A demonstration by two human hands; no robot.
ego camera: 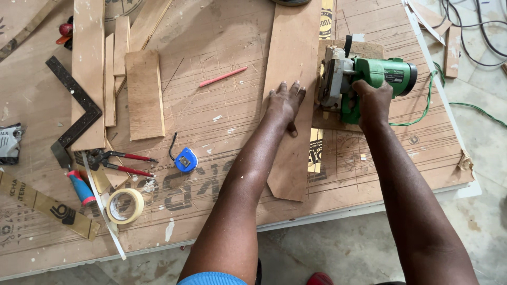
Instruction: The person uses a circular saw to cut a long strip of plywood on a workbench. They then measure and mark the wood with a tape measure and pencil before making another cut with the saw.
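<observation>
Cutting step under way: right hand (pixel 374 101) clamped on green circular saw (pixel 364 79), left hand (pixel 285 101) flat, fingers spread, pinning plywood strip (pixel 291 105) on bench (pixel 211 121). Hands apart. Next: steady push along line, left fingers clear of blade.

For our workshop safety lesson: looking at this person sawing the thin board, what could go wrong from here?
1. The left hand presses flat on the thin board right beside the green circular saw; a slip could bring fingers to the blade.
2. The green cord trails close behind the saw and might snag.
</observation>
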